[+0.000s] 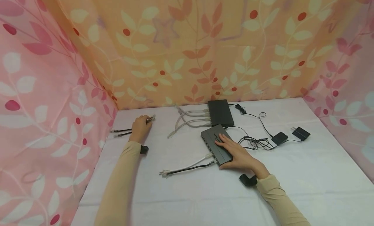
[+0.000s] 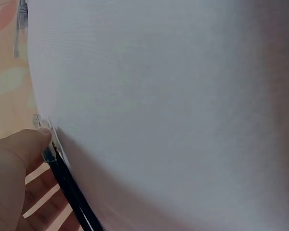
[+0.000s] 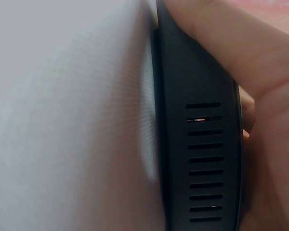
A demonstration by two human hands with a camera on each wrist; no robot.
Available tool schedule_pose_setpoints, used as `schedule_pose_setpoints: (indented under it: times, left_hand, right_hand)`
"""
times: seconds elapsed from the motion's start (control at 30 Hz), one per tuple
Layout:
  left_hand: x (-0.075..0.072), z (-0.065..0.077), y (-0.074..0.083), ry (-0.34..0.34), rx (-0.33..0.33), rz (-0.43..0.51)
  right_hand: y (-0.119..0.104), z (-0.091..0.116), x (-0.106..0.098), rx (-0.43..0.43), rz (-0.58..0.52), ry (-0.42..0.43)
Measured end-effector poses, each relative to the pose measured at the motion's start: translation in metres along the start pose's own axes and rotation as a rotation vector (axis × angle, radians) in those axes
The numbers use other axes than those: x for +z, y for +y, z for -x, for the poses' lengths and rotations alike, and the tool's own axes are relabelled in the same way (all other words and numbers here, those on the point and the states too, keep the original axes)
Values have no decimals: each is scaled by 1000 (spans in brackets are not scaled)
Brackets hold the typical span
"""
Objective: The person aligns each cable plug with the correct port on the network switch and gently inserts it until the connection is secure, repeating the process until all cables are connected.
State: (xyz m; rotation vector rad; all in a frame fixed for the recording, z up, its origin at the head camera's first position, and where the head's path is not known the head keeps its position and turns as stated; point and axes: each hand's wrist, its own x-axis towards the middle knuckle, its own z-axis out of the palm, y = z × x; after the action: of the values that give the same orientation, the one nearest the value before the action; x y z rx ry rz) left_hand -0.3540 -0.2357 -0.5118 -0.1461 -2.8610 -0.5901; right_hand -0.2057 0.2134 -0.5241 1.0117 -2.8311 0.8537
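Over at the left of the table, my left hand [image 1: 141, 128] pinches short black network cables [image 1: 124, 132]. The left wrist view shows the thumb on their clear plug [image 2: 49, 139], with the other fingers behind. My right hand [image 1: 238, 154] holds a grey network switch [image 1: 216, 142], fingers across its top and thumb at the near end. Vent slots [image 3: 205, 159] line the side of the switch in the right wrist view. A white cable [image 1: 193, 163] and a black cable [image 1: 194, 168] are plugged into its left side, their loose ends lying together on the cloth.
Behind stands a darker black box [image 1: 220, 113] with several grey cables [image 1: 190, 123] plugged into its left side. To the right lie tangled black power cords [image 1: 255, 143] and two power adapters, one [image 1: 279, 138] beside the other [image 1: 301, 133]. Patterned curtains [image 1: 187, 50] enclose the white table [image 1: 175, 200].
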Motion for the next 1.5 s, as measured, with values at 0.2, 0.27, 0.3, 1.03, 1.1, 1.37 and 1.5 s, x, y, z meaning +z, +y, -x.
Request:
schedule_pose_setpoints:
  times: [0.2,0.27,0.3,1.03,1.1,1.37,1.5]
  left_hand:
    - [3,-1,-9,-2,-6,-1]
    - [3,-2,-10,3,-1,-2]
    - [3,-2,-11,6,1,-1]
    - [-5,9,3,24,92,33]
    - [-7,10,5,27,101,35]
    - [-13,12,16,48,145,37]
    - [-15,16,22,44,161,37]
  right_hand:
    - [-1,0,1,-1,-4,-1]
    - [-1,0,1,-1,-2,-2]
    - [-1,0,2,-1,-1,-1]
    - [2,0,0,-2,-7,-3]
    - [2,0,0,-1,-6,-5]
    - [2,-1,-1,-7,6,-3]
    - [3,-1,1,-9,0,-3]
